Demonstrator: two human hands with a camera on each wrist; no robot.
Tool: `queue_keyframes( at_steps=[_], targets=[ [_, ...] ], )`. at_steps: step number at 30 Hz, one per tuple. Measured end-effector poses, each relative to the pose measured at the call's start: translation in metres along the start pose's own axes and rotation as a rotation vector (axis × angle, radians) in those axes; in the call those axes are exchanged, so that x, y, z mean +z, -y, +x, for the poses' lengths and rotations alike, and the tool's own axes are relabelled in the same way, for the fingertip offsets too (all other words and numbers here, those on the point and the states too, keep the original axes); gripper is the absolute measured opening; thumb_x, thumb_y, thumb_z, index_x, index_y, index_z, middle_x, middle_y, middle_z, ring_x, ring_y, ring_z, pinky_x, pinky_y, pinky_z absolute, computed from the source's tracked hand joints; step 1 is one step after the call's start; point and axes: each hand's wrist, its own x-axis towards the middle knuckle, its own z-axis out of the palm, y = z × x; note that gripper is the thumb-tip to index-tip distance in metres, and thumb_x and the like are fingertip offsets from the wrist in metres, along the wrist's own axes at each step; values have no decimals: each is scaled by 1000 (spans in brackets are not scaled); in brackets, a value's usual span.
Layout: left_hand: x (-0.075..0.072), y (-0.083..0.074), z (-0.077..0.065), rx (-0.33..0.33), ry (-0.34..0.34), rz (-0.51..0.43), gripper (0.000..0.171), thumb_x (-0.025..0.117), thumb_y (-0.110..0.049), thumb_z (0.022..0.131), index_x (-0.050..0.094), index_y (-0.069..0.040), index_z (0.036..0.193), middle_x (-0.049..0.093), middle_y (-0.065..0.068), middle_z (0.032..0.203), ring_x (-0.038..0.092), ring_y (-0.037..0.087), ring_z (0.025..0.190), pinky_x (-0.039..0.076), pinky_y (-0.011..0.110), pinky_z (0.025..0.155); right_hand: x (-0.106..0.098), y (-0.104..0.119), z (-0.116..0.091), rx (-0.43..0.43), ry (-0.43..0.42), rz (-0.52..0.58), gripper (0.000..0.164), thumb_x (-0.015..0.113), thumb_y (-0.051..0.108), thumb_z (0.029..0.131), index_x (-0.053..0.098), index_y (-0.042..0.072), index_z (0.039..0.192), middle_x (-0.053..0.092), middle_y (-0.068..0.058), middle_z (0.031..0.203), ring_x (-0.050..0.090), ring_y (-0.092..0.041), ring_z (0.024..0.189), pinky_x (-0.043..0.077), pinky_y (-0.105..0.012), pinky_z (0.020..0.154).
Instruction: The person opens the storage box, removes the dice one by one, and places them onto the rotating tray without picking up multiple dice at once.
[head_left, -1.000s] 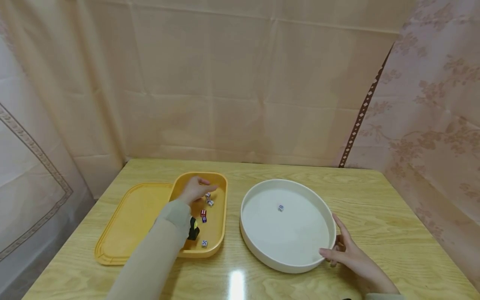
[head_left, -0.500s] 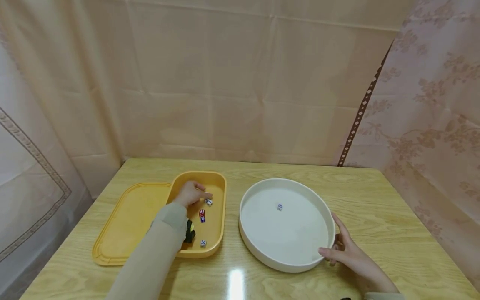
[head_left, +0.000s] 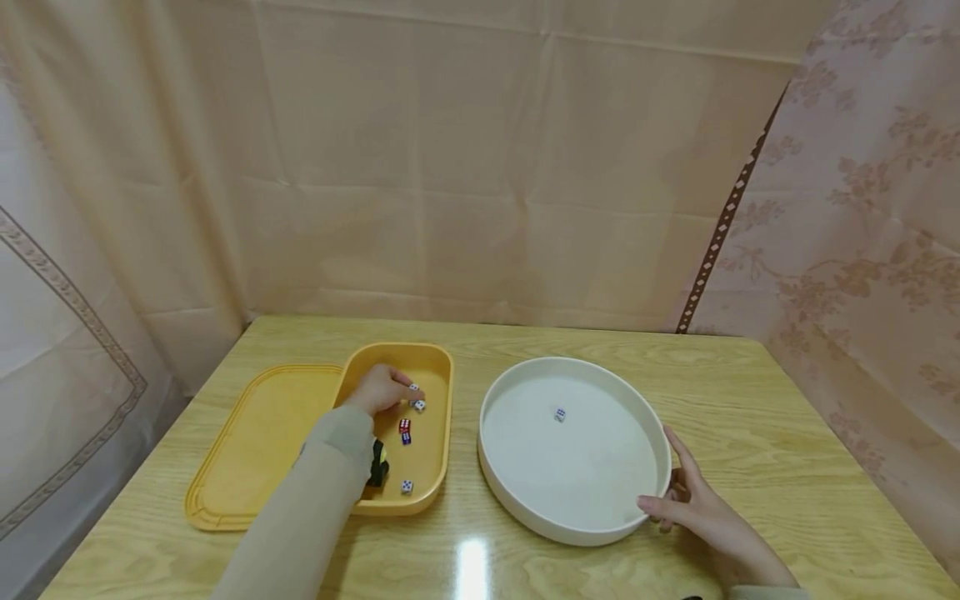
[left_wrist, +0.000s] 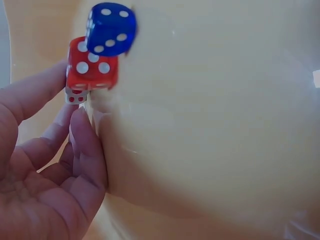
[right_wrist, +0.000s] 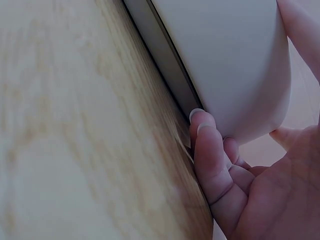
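My left hand (head_left: 381,389) reaches into the yellow tray (head_left: 442,450), thumb and forefinger around a white die (head_left: 414,387). In the left wrist view, this white die (left_wrist: 76,95) with red pips shows between the fingertips, partly hidden by a red die (left_wrist: 91,70). Another white die (head_left: 420,406) lies right beside the thumb. The red die and a blue die (head_left: 406,438) lie nearer me. My right hand (head_left: 697,504) grips the round white tray (head_left: 525,521), its thumb over the rim and other fingers against the outer side. One die (head_left: 560,415) rests inside that tray.
A yellow lid (head_left: 262,450) lies flat, partly behind the yellow tray's left side. Near the tray's front sit a white die (head_left: 407,487) and a black object (head_left: 378,467) partly covered by my sleeve. A wooden table (head_left: 787,433) holds everything, with curtains behind.
My left hand has lowered into the yellow tray, and its thumb and forefinger have come together around a white die. The right hand has kept its grip on the white tray.
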Motion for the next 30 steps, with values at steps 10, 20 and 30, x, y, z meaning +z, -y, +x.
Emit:
queue_keyframes(
  at_steps=[10,20,30],
  targets=[
    [4,-1,-1,47,-28,27,31,78,-20,83,64,0,103,62,5,87,49,11,57,43,23,56,-1,-2,0,2,0,-4,112,72,17,89,-16,32,157,46,-18,113,55,-17,82,53,-31,68],
    [6,3,2,30,-43,24,28,76,-21,85,66,-2,103,64,6,91,50,11,61,44,23,58,-2,-2,2,14,6,-3,111,71,18,90,-16,34,156,46,-18,115,56,-17,85,53,-31,69],
    [7,6,5,23,-43,6,24,74,-19,86,66,-2,101,64,6,92,51,12,64,45,23,57,-1,-3,3,3,8,-19,111,71,18,90,-17,33,156,47,-16,110,56,-18,80,53,-31,68]
  ],
)
